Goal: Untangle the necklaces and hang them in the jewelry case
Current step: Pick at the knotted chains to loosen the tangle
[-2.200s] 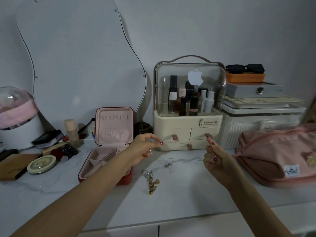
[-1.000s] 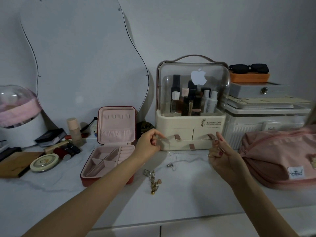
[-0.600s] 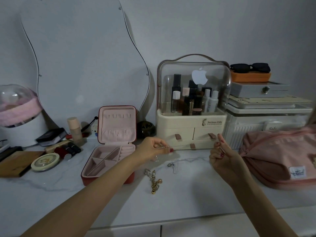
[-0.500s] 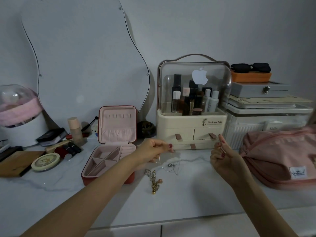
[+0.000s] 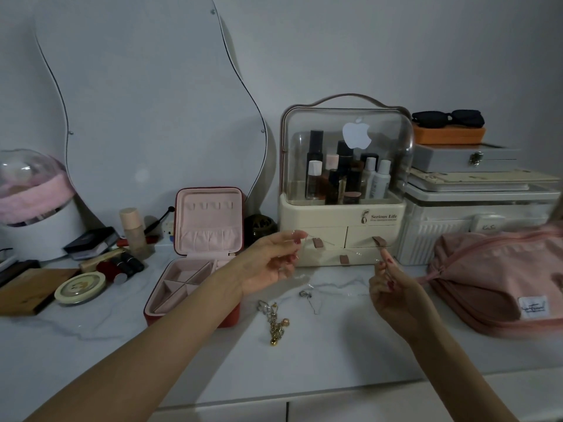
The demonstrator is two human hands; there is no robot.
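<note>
Marble-look counter (image 5: 335, 354) is carrying cosmetics, w/ open jewelry case (image 5: 195, 263) sitting left of centre; I'm noting left hand (image 5: 268, 263) pinching one end of a thin chain (image 5: 335, 249), right hand (image 5: 393, 287) pinching the other, fingers curled on both; chain is running roughly left-right btwn them, raised above the counter, barely visible. Second necklace (image 5: 275, 321) is lying on the counter below, untouched. Case is lying beside the left forearm, so I'm judging left hand nearer for hanging on the lid hooks (image 5: 210, 205).
</note>
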